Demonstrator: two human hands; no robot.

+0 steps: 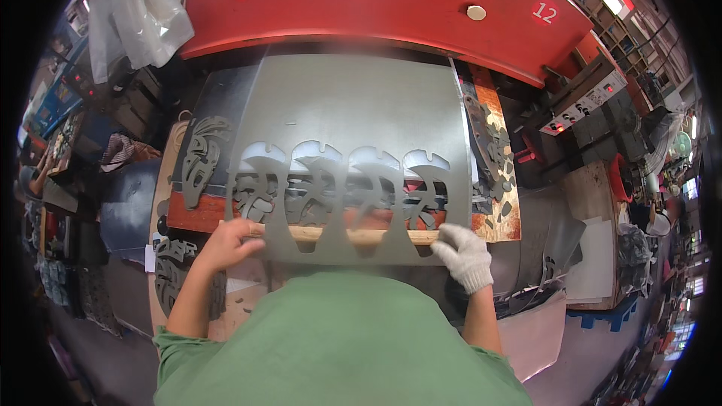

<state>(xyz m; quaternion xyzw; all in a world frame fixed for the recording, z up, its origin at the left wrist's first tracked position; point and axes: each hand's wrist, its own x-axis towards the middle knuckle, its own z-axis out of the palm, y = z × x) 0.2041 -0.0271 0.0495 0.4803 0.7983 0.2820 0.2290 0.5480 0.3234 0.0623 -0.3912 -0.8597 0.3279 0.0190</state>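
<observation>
Caller: Sheet (338, 98) right in front of you, grey and broad, spread from your hands up toward the red beam (316, 11), with four curved cut-outs (372, 207) along its near side!

Analyst: And you have it at both near corners. Your bare left hand (229, 244) has its fingers bent in on one, just a small gap between thumb and forefinger; your gloved right hand (464, 256) is curled over the other. How hard you're pinching, I can't tell.

Caller: Look at those slim strips (277, 233) between the cut-outs, a wooden bar (304, 234) showing behind them!

Analyst: Your weak spot, I'd say. Keep both hands level and well apart, so the strips don't fold or snag on that bar.

Caller: Cut pieces (201, 154) to your left, more offcuts (498, 152) to your right!

Analyst: So guide the sheet straight, no swinging sideways, or you could sweep those along. Move both corners at one pace, and keep your fingers clear of that beam.
</observation>
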